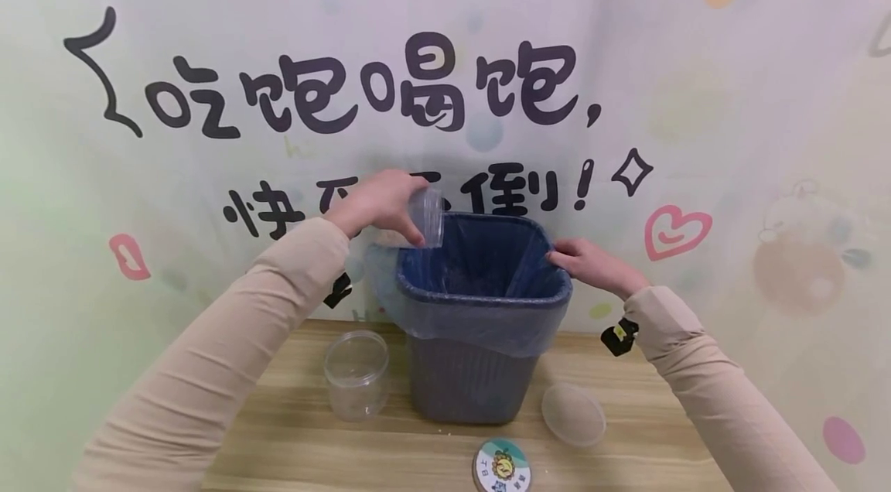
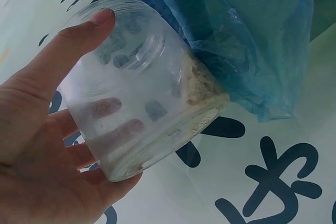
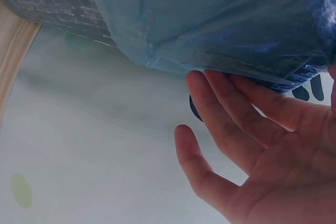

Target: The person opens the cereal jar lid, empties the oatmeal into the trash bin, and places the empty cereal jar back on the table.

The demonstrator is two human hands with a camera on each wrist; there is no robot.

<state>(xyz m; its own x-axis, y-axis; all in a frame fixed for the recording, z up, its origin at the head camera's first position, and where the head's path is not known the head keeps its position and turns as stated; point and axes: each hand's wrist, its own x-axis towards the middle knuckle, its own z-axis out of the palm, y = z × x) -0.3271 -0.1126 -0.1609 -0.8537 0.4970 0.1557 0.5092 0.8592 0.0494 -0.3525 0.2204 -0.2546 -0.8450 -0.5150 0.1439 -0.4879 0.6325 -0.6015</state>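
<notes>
A blue trash can (image 1: 469,387) stands upright on the wooden table, with a translucent blue bag (image 1: 480,326) folded over its rim. My left hand (image 1: 379,202) grips a clear plastic jar (image 1: 429,217), tilted on its side at the can's left rim. In the left wrist view, pale crumbly bits (image 2: 199,82) lie in the lower part of the jar, near its base. At the can's right rim, my right hand (image 1: 592,264) holds the edge, thumb at the top. Its fingers (image 3: 223,108) touch the bag's outside in the right wrist view.
Left of the can stands a second clear jar (image 1: 356,380). A clear round lid (image 1: 574,415) lies to the right, and a round printed lid (image 1: 503,465) lies in front on the table (image 1: 390,453). A printed fabric backdrop (image 1: 731,128) hangs close behind.
</notes>
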